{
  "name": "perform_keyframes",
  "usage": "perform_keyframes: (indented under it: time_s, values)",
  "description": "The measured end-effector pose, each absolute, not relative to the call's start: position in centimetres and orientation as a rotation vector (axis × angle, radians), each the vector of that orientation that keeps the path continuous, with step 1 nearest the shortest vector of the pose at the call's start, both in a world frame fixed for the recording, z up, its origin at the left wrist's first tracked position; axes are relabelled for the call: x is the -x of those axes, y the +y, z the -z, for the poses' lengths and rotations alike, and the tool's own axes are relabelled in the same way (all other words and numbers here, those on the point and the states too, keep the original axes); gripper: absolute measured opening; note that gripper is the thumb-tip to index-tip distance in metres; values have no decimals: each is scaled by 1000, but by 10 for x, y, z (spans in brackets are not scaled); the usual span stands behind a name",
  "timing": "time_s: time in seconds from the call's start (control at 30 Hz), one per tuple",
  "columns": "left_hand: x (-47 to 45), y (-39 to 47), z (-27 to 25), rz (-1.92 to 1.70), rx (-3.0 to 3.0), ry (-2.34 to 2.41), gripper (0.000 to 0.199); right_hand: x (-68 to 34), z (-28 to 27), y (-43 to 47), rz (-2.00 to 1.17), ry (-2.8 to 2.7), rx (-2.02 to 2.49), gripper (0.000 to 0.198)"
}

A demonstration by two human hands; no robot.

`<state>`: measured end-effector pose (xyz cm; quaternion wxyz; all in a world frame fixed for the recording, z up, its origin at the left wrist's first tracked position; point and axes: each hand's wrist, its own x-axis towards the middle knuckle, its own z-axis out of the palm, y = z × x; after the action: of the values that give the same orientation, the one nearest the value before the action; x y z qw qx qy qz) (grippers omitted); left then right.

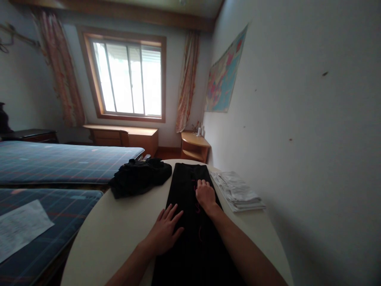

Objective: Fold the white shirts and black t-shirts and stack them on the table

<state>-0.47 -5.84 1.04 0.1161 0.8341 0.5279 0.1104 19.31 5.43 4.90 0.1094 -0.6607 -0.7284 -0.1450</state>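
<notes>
A pair of black trousers point(187, 222), folded into a long strip with reddish lettering, lies down the middle of the round white table point(101, 238). My left hand point(165, 230) rests flat at its left edge, fingers spread. Further up on the right side, my right hand point(206, 194) has its fingers curled and close together on the cloth; the fingertips are partly hidden. Left of the trousers sits a crumpled heap of black cloth point(139, 176). Folded white cloth point(238, 190) is stacked to their right, near the wall.
Two beds with blue plaid mattresses point(65, 159) stand to the left, one with a sheet of paper point(25, 224) on it. A wooden desk point(139, 137) and a corner shelf point(195, 140) are beyond the table, under the window. The wall point(312, 178) runs close along the right.
</notes>
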Motion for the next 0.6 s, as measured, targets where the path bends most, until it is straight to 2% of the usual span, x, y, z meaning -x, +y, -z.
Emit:
perform_keyframes:
  time_s: [0.37, 0.47, 0.53, 0.6]
  values:
    - [5, -57, -6, -353, -2450, 1546, 57, -185, -45, 62, 363, -2173, 1966, 37]
    - [5, -58, -7, -332, -2449, 1548, 57, -190, -39, 66, 228, -2176, 1998, 53]
    - [5, -58, -7, -326, -2452, 1551, 57, -195, -35, 70, 55, -2193, 2003, 70]
    - [5, -58, -8, -330, -2452, 1551, 57, -202, -34, 75, -145, -2211, 1980, 77]
